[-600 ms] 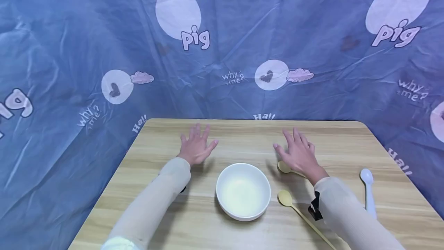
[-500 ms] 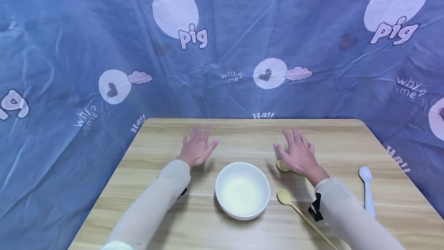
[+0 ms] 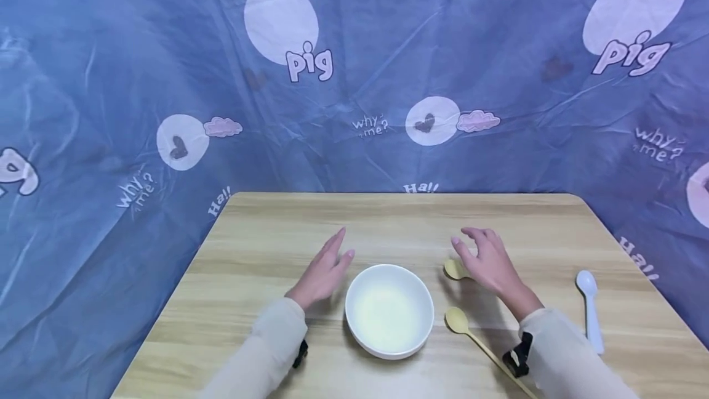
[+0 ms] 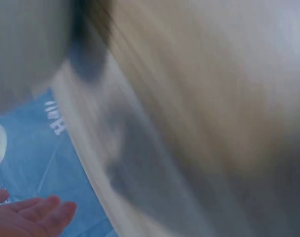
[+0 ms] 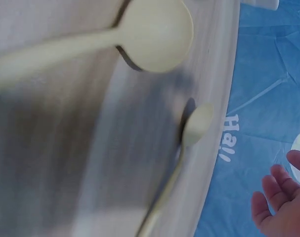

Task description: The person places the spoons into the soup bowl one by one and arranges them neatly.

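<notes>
We see the left hand (image 4: 22, 224) at lower left, blue cloth (image 4: 33, 158) behind it, table (image 4: 214, 98) across centre and right, shadow (image 4: 140, 168) mid-frame, blurred pale shape (image 4: 28, 49) upper left

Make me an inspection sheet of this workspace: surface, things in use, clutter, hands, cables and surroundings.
Surface: wood-grain table.
Things in use: white bowl, upright between the hands; near yellow spoon and far yellow spoon, both lying flat.
Clutter: pale spoon, lying at the right.
Hands: left hand beside the bowl, right hand partly hiding the far spoon in the head view; both holding nothing.
Cables: nothing seen.
Surroundings: blue printed cloth behind and beside the table.
</notes>
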Demonstrator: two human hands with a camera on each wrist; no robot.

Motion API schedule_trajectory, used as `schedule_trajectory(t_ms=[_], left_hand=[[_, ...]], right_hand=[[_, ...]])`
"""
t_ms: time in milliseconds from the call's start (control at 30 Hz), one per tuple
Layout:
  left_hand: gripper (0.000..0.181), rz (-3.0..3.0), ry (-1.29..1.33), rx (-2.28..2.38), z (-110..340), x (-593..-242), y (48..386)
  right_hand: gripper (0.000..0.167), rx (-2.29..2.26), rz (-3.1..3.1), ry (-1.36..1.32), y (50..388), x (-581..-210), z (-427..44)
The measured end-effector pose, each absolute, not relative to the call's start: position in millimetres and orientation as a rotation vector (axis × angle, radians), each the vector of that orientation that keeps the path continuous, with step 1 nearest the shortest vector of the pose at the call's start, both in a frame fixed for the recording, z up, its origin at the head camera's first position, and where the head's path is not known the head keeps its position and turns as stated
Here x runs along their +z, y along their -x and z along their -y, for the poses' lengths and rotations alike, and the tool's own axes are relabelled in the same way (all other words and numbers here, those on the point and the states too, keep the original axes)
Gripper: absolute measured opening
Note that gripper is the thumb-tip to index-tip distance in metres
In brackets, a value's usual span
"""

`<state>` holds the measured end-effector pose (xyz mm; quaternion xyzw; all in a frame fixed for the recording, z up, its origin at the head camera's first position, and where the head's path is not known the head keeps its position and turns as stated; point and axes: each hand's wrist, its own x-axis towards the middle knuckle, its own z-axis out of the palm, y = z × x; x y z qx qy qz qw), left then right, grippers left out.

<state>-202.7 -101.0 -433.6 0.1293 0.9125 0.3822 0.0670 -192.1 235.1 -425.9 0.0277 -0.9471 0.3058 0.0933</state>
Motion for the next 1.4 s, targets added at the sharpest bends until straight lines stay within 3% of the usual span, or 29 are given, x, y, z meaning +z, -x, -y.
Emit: schedule_trajectory(t_ms=[300, 1000, 1400], left_hand=[[0.061, -2.48, -0.289, 1.6, 96, -452, 173], [0.056, -2.187, -0.225, 1.937, 90, -471, 149], [0.056, -1.951, -0.124, 2.102, 91, -481, 137]], right_hand=[[0.055, 0.934, 2.817, -0.034, 171, -436, -234], [0.027, 0.967, 2.839, -0.012, 121, -448, -254], [0.019, 0.945, 2.959, 0.075, 86, -460, -264]])
